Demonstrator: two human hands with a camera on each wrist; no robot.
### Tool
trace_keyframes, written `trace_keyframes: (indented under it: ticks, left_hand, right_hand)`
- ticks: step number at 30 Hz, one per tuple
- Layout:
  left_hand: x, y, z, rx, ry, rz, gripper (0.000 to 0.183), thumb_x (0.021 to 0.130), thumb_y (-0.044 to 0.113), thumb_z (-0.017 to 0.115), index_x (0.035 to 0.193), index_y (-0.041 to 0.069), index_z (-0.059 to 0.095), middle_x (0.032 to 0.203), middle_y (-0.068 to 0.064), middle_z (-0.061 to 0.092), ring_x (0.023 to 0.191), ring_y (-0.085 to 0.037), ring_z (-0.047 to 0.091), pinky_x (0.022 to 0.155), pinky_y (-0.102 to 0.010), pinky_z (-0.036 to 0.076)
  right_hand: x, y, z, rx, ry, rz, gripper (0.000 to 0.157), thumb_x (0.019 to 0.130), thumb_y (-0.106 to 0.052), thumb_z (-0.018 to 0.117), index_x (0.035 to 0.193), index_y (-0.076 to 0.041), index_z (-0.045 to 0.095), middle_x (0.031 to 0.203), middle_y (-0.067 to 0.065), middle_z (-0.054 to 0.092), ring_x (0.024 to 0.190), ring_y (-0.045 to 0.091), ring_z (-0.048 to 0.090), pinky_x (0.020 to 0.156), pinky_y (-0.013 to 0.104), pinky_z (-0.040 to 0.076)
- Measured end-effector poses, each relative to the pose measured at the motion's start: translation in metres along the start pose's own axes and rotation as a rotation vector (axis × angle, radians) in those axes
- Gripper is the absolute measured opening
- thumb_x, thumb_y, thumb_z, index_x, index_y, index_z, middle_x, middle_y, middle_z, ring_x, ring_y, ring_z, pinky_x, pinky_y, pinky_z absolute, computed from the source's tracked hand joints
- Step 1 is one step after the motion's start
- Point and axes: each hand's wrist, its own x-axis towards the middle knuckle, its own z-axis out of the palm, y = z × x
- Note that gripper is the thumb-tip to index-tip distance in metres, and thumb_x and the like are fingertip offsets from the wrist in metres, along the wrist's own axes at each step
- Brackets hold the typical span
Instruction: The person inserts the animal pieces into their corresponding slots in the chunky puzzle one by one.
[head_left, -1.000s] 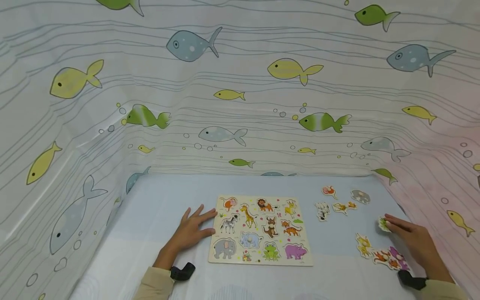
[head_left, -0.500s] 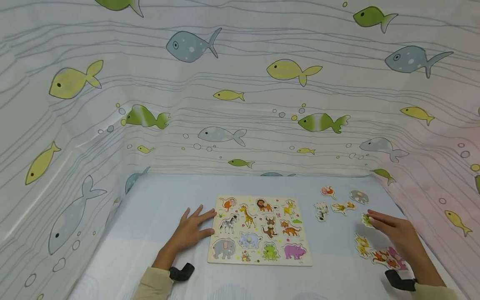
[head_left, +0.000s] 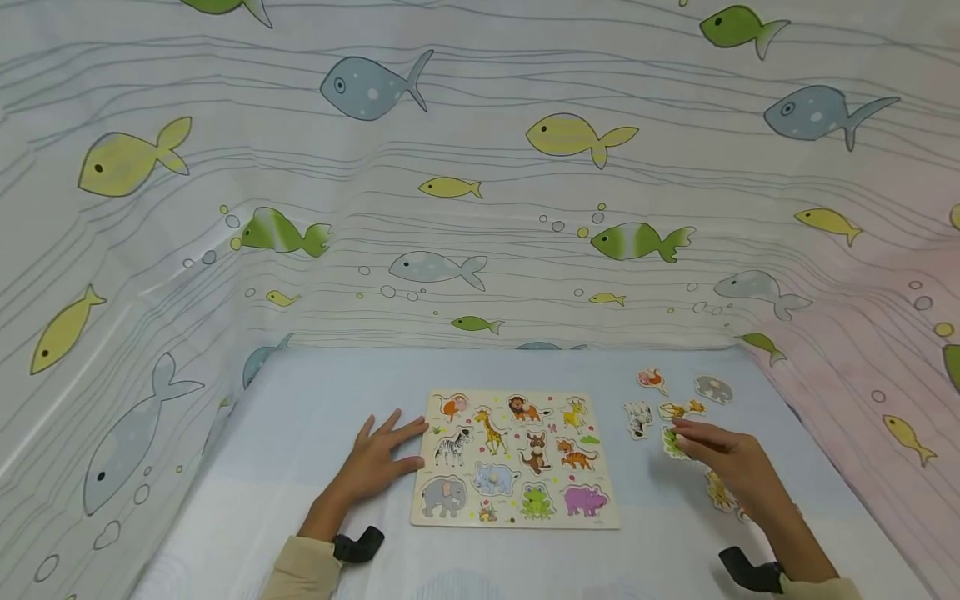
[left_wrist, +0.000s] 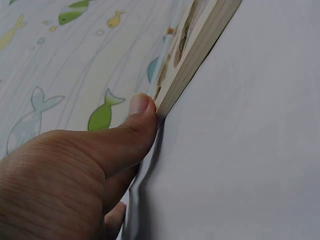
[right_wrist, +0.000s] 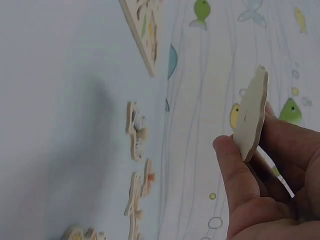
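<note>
While left hand (head_left: 377,463), fingers spread, touches puzzle board (head_left: 515,454), right hand (head_left: 726,461) pinches green piece (head_left: 671,444), likely frog, to its right.

The pale surface (head_left: 345,375) is tinted bluish towards 12 o'clock and whiter towards 6 o'clock. Near its centre, the animal board (head_left: 558,522) is laid flat. At about 2 o'clock from the board, a monkey piece (head_left: 651,379), a grey elephant piece (head_left: 714,388), a zebra piece (head_left: 638,419) and a giraffe piece (head_left: 677,411) are spread near one another. At about 3 o'clock, a yellow piece (head_left: 718,493) is carried, and further pieces (head_left: 742,515) are mostly hidden.
</note>
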Motion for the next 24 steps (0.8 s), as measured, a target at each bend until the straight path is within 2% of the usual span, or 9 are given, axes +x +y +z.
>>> trace_keyframes:
  ticks: [6,12,19,24]
  left_hand:
    - [0.000,-0.001,0.000,-0.007,-0.004,0.001,0.064,0.085,0.046,0.075,0.142,0.025,0.057,0.150,0.001,0.054,0.151,-0.039,0.029,0.124,-0.062,0.001]
    - [0.001,-0.001,-0.001,-0.005,0.005,-0.002,0.064,0.084,0.045,0.075,0.142,0.025,0.057,0.150,0.001,0.053,0.150,-0.039,0.029,0.125,-0.061,0.001]
    - [0.001,0.001,-0.001,-0.014,-0.009,0.003,0.064,0.085,0.046,0.074,0.143,0.024,0.057,0.151,0.000,0.053,0.151,-0.039,0.028,0.124,-0.062,0.001]
    - [0.000,0.001,-0.001,-0.007,-0.013,0.001,0.064,0.085,0.046,0.074,0.143,0.024,0.057,0.151,0.000,0.053,0.151,-0.039,0.028,0.124,-0.062,0.001]
  right_hand:
    - [-0.001,-0.015,0.022,0.039,-0.019,-0.017,0.039,0.093,-0.036,0.070,0.122,-0.010,0.073,0.137,0.008,0.065,0.107,-0.020,0.055,0.084,0.009,0.053]
    - [0.001,-0.028,0.051,0.074,-0.037,-0.005,0.034,0.091,-0.038,0.073,0.117,-0.016,0.076,0.135,0.005,0.066,0.109,-0.015,0.058,0.085,0.014,0.056]
    - [-0.003,-0.039,0.076,0.124,-0.068,-0.038,0.033,0.089,-0.035,0.075,0.115,-0.015,0.077,0.133,0.005,0.068,0.116,0.005,0.066,0.084,0.017,0.058]
    - [-0.004,-0.047,0.090,0.168,-0.088,-0.049,0.034,0.088,-0.035,0.076,0.115,-0.014,0.076,0.132,0.003,0.068,0.121,0.013,0.065,0.087,0.016,0.057]
